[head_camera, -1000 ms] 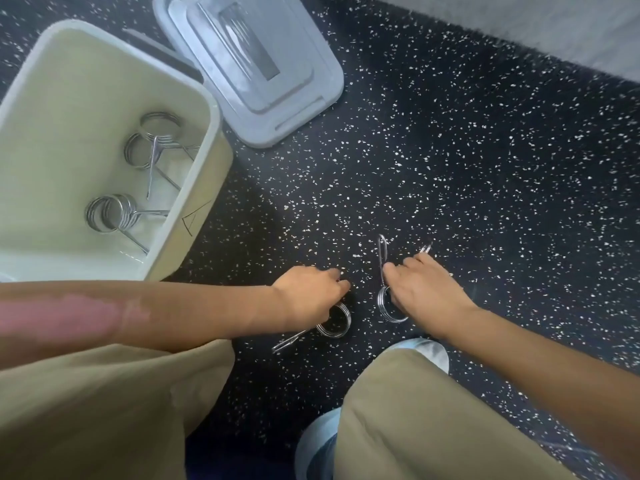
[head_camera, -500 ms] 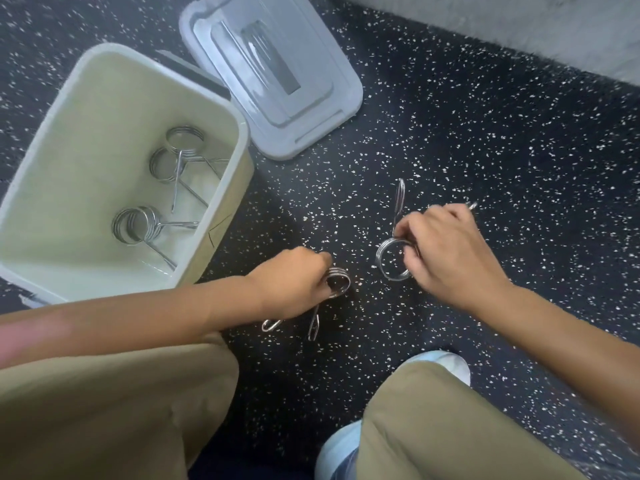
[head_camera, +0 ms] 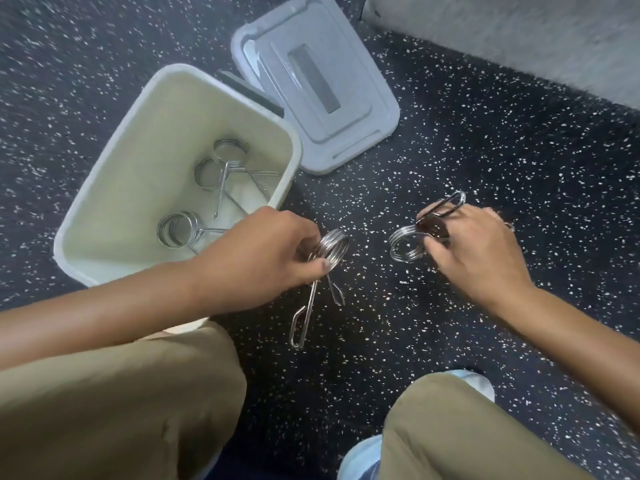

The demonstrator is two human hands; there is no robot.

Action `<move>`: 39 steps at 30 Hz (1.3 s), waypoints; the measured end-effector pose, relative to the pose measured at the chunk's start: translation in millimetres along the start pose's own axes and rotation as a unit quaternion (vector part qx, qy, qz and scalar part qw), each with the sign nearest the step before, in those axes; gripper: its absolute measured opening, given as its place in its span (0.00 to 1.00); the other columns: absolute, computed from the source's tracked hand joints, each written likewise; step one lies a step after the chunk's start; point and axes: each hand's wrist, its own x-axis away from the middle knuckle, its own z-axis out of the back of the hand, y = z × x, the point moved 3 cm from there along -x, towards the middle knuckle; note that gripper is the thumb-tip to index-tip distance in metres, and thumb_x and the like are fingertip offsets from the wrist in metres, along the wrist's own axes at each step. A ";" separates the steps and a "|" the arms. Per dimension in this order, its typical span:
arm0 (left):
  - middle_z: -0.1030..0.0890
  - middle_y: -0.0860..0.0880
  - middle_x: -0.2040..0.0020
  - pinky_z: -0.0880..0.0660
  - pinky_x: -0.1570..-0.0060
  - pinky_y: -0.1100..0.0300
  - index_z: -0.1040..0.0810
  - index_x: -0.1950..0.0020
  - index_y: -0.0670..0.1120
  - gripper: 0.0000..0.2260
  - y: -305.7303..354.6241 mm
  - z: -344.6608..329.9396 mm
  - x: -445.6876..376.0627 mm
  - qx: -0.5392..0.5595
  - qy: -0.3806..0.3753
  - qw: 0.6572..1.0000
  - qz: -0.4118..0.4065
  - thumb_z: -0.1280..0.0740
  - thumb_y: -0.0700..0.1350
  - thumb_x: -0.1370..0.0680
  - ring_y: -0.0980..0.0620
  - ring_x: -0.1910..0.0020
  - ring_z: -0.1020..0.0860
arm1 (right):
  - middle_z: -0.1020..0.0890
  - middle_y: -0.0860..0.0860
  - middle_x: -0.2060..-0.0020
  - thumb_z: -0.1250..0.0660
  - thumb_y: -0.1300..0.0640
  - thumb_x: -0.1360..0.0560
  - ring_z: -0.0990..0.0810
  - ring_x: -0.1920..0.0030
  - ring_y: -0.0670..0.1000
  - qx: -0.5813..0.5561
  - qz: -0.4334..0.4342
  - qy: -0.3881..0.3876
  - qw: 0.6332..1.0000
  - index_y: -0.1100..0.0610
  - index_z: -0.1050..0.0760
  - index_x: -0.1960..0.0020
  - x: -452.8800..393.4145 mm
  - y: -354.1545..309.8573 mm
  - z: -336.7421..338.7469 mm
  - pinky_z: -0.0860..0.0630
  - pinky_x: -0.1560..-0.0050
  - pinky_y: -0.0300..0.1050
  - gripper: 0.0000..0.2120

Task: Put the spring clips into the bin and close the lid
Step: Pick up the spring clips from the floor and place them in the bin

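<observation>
My left hand (head_camera: pixel 263 252) grips a steel spring clip (head_camera: pixel 330 249) by its coil, its two handles hanging down, just right of the bin's near corner. My right hand (head_camera: pixel 474 251) holds a second spring clip (head_camera: pixel 405 247) by its handles, coil pointing left, above the floor. The cream bin (head_camera: pixel 114 161) stands open at the left with three spring clips (head_camera: pixel 207 188) lying on its bottom. Its grey lid (head_camera: pixel 363 109) lies flat on the floor behind the bin, to the right.
The floor (head_camera: pixel 485 150) is dark speckled rubber. A pale wall (head_camera: pixel 519 36) runs along the back right. My knees in tan trousers (head_camera: pixel 121 403) and a light blue shoe (head_camera: pixel 474 382) fill the bottom of the view.
Both hands have lifted their clips off the floor and moved up toward the bin. The view has shifted, so the bin and lid sit further right and lower.
</observation>
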 end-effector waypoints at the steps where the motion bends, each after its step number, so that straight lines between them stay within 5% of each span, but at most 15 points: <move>1: 0.19 0.54 0.69 0.23 0.64 0.56 0.22 0.63 0.48 0.14 -0.6 9.0 4.0 0.018 0.005 1.000 0.011 0.29 0.56 0.24 0.57 0.68 0.20 | 0.16 0.56 0.59 0.29 0.59 0.25 0.19 0.58 0.60 -0.007 -0.003 0.003 1.000 0.59 0.17 0.49 -1.7 -2.4 2.5 0.25 0.55 0.51 0.06; 4: 0.20 0.54 0.72 0.25 0.67 0.62 0.21 0.67 0.50 0.14 -2.4 34.1 15.3 0.074 0.021 0.996 0.033 0.26 0.54 0.25 0.59 0.70 0.21 | 0.15 0.55 0.58 0.28 0.54 0.25 0.18 0.60 0.60 -0.029 -0.013 -0.002 1.000 0.56 0.16 0.48 -6.9 -10.3 7.7 0.22 0.59 0.51 0.08; 11: 0.14 0.52 0.68 0.20 0.63 0.52 0.15 0.65 0.46 0.14 -15.2 89.0 40.2 0.150 0.085 0.981 0.089 0.24 0.56 0.30 0.54 0.68 0.17 | 0.19 0.44 0.70 0.25 0.48 0.28 0.21 0.66 0.53 -0.137 -0.055 0.002 0.989 0.45 0.19 0.56 -17.8 -45.7 23.8 0.27 0.63 0.46 0.03; 14: 0.14 0.54 0.68 0.17 0.56 0.52 0.16 0.66 0.46 0.16 -23.1 113.4 44.1 0.175 0.091 0.974 0.112 0.24 0.58 0.30 0.44 0.66 0.15 | 0.19 0.42 0.69 0.26 0.49 0.27 0.20 0.67 0.49 -0.184 -0.059 -0.022 0.981 0.43 0.21 0.49 -20.1 -58.6 31.0 0.23 0.61 0.48 0.08; 17: 0.13 0.54 0.66 0.25 0.68 0.74 0.15 0.68 0.48 0.16 -33.6 134.6 49.6 0.177 0.136 0.965 0.135 0.24 0.59 0.31 0.59 0.72 0.18 | 0.16 0.43 0.65 0.27 0.50 0.27 0.18 0.64 0.50 -0.243 -0.051 -0.028 0.968 0.40 0.22 0.45 -23.4 -69.5 37.5 0.20 0.59 0.53 0.13; 20: 0.14 0.49 0.68 0.23 0.64 0.50 0.15 0.67 0.47 0.19 -46.4 144.4 56.5 0.175 0.184 0.955 0.152 0.24 0.64 0.33 0.38 0.66 0.18 | 0.15 0.43 0.58 0.27 0.54 0.26 0.17 0.63 0.49 -0.304 -0.040 -0.040 0.951 0.39 0.22 0.45 -25.3 -79.8 42.2 0.20 0.59 0.53 0.13; 24: 0.15 0.49 0.71 0.28 0.71 0.65 0.16 0.68 0.42 0.21 -68.8 134.6 58.5 0.180 0.198 0.938 0.220 0.24 0.60 0.29 0.55 0.73 0.25 | 0.17 0.41 0.47 0.27 0.59 0.25 0.17 0.60 0.48 -0.363 -0.009 -0.050 0.930 0.42 0.21 0.44 -27.5 -91.8 47.1 0.22 0.59 0.45 0.15; 26: 0.16 0.49 0.74 0.29 0.71 0.64 0.17 0.70 0.43 0.20 -80.5 120.8 56.6 0.145 0.200 0.935 0.254 0.24 0.58 0.28 0.60 0.76 0.26 | 0.19 0.41 0.44 0.27 0.60 0.25 0.17 0.60 0.49 -0.356 0.010 -0.053 0.933 0.42 0.21 0.44 -28.4 -95.1 46.7 0.25 0.60 0.35 0.15; 31: 0.16 0.43 0.73 0.21 0.63 0.55 0.16 0.70 0.40 0.20 -118.7 85.2 40.9 0.024 0.199 0.932 0.302 0.26 0.55 0.26 0.45 0.69 0.17 | 0.23 0.39 0.48 0.30 0.61 0.24 0.19 0.60 0.45 -0.328 0.035 -0.040 0.943 0.44 0.24 0.42 -27.1 -100.1 43.4 0.25 0.61 0.33 0.16; 36: 0.19 0.42 0.75 0.28 0.71 0.57 0.19 0.70 0.35 0.20 -150.9 64.0 31.3 0.016 0.174 0.922 0.346 0.27 0.52 0.28 0.45 0.75 0.25 | 0.24 0.40 0.49 0.32 0.60 0.22 0.19 0.65 0.44 -0.319 0.036 -0.037 0.946 0.46 0.26 0.44 -25.9 -106.6 44.0 0.28 0.64 0.29 0.12; 39: 0.23 0.42 0.73 0.27 0.69 0.52 0.25 0.72 0.39 0.20 -153.4 56.3 26.2 -0.023 0.174 0.925 0.337 0.28 0.51 0.27 0.42 0.70 0.22 | 0.24 0.42 0.51 0.32 0.57 0.23 0.20 0.64 0.47 -0.320 0.046 -0.031 0.946 0.45 0.26 0.45 -27.7 -113.2 46.8 0.25 0.64 0.35 0.09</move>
